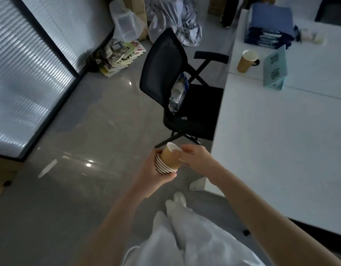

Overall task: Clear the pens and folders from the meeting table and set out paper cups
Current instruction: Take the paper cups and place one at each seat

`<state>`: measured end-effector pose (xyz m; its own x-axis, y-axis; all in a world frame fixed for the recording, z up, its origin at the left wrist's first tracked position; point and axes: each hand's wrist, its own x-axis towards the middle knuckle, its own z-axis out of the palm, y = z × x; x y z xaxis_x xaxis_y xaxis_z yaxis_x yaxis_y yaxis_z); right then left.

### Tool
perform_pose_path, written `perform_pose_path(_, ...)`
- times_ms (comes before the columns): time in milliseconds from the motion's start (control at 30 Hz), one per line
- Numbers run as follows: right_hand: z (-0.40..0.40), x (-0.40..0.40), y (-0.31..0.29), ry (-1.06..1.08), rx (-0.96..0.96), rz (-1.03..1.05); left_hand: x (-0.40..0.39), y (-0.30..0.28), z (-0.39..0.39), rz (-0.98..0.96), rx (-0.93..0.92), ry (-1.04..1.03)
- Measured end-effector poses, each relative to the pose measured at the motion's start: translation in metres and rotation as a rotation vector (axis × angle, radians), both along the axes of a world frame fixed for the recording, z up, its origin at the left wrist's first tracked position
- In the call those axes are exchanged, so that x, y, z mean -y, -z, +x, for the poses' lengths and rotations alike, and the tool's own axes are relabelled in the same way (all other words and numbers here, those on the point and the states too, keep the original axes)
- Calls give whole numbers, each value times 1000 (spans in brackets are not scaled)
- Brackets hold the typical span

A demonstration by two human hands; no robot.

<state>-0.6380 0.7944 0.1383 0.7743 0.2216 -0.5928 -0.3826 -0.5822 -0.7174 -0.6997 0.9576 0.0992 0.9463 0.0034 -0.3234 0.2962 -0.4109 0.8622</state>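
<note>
A: Item one, the cups in hand?
B: A stack of paper cups [166,164], brown with white rims, lying tilted with the mouths toward the table. The left hand [152,173] grips the stack from below, fingers curled round it. The right hand [194,158] pinches the rim of the top cup [171,153], which sits partly out of the stack. All of this is over the floor, just beside the near corner of the table [281,150].

A: Item two, cups set out?
B: One paper cup [246,61] stands upright on the table near its left edge, at the far end.

A: Item three, other things on the table?
B: A pile of blue folders [269,29] at the far end, and a light blue box [275,70] just right of the standing cup. Pens: cannot tell any.

A: Item four, the surroundings?
B: A black chair [177,89] drawn up to the table's left side, with a plastic sleeve of cups [179,93] leaning on its seat. Papers and bags [123,52] lie heaped on the floor by the wall.
</note>
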Motion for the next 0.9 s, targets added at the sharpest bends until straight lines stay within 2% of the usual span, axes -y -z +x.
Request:
perform_pose_path(267, 77, 6, 16, 73, 14, 75, 9, 11, 98, -51, 10, 94)
perform_pose_path(467, 138, 23, 24, 139, -68, 91, 29, 26, 177, -107, -37, 140)
perform_pose_path(767, 217, 48, 54, 308, -165, 182, 53, 45, 273, 30, -39, 302)
perform_pose_path(833, 241, 56, 70, 402, -226, 245, 62, 50, 307, 20, -83, 265)
perform_pose_path(900, 265, 61, 86, 604, -307, 419, 68, 58, 345, -19, -155, 162)
